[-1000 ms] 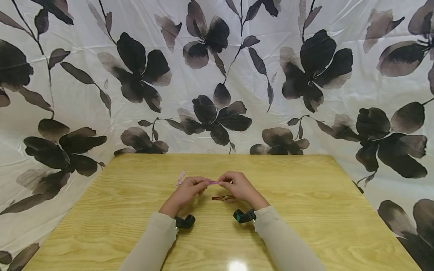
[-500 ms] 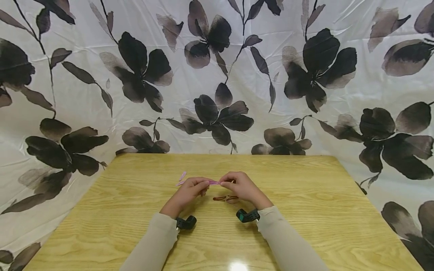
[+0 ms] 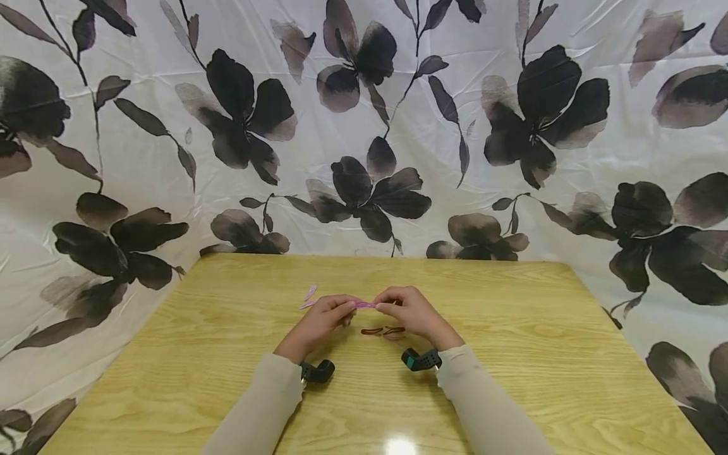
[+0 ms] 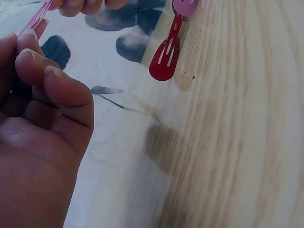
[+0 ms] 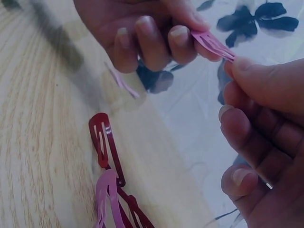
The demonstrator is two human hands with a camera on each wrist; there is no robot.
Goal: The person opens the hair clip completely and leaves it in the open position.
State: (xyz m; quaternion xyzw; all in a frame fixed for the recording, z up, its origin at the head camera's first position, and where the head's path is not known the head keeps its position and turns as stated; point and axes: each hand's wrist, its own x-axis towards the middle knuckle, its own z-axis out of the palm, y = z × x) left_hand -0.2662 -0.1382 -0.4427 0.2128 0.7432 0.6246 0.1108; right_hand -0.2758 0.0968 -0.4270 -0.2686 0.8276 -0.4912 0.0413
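Observation:
A pink snap hair clip [image 5: 213,45] is stretched between both hands, above the table. My left hand [image 3: 320,321] pinches its wide end between thumb and forefinger, the other fingers curled below. At the narrow tip, my right hand [image 3: 416,316] pinches with thumb and fingertips. Beneath the hands lies a red snap clip [image 3: 372,331]; beside it, a second red clip [image 3: 394,330] overlaps a pink clip [image 5: 105,187], partly under the right hand in the head view. Past my left hand are two light pink clips [image 3: 309,292], one partly covered by that hand.
The wood-grain table [image 3: 500,379] spreads out on every side of the hands. A white cloth with dark flowers [image 3: 438,145] hangs behind and along both sides of it. Each wrist wears a black strapped device [image 3: 421,359].
The head view has shifted slightly, so everything sits a little further right. Both hands keep their pinch on the pink hair clip, and the clips on the table lie as before.

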